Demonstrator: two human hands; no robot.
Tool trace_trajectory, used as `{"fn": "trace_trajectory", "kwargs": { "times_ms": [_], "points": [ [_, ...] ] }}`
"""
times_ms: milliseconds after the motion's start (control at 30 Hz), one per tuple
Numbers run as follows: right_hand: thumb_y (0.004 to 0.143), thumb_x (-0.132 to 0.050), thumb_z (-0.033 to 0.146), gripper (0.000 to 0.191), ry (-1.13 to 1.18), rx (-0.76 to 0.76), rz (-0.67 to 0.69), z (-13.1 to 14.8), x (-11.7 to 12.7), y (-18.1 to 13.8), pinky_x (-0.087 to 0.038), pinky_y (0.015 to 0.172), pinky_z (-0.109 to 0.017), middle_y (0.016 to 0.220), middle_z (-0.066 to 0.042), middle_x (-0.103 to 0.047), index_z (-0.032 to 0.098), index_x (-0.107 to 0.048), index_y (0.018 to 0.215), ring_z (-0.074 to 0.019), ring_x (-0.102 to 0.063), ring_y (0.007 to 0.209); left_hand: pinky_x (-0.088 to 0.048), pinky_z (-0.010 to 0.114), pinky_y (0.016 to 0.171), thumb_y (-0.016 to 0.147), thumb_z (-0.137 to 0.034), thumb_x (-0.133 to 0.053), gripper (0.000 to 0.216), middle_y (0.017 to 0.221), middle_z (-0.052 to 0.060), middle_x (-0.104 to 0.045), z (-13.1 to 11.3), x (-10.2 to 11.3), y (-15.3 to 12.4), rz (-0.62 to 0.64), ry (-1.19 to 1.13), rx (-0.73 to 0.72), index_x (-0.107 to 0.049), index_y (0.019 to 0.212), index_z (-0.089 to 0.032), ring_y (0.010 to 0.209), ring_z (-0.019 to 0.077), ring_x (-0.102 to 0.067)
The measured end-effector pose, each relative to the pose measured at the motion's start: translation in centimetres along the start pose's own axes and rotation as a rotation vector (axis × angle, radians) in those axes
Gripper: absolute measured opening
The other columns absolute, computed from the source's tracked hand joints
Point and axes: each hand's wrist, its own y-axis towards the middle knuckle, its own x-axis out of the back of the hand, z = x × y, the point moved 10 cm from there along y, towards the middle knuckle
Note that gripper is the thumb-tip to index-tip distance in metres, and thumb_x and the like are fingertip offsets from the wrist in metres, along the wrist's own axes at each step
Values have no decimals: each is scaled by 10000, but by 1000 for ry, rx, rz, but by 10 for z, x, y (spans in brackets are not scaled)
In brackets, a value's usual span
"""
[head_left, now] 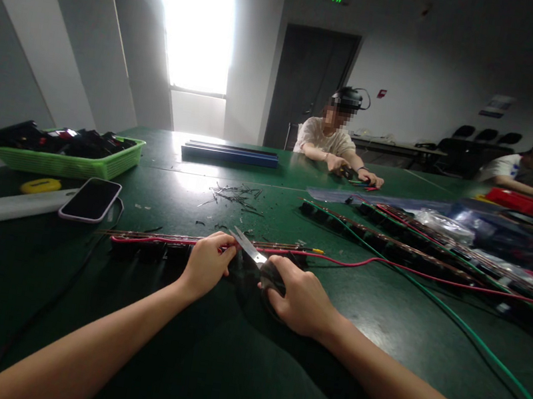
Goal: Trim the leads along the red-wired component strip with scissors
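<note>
My left hand (207, 265) is closed in a pinch on a red wire (149, 239) that runs along a long strip of black sockets (157, 248) on the green table (232, 349). My right hand (299, 297) grips the dark handles of a pair of scissors (257, 260). Their silver blades point up and left toward my left fingertips and the wire. The red wire continues to the right past my right hand, with a green wire (431, 306) crossing beside it.
A phone (90, 199) lies on a white case (25, 204) at the left, near a green basket (65, 161) of black parts. Wire clippings (234, 196) litter the middle. More socket strips (421, 247) lie at right. Two other people sit at the far side.
</note>
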Motion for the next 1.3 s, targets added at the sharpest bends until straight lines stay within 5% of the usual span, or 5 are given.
{"fn": "trace_trajectory", "kwargs": {
  "times_ms": [1300],
  "points": [
    [829,-548,248,397,-1,-3,8,1,0,1,-417,822,-295,1176,-88,-615,199,-493,1218,-235,-605,1014,-402,191,409,836,-273,-510,209,884,3,-673,3,-1,2,3,30,32,-703,872,-199,377,50,-546]
  ]
}}
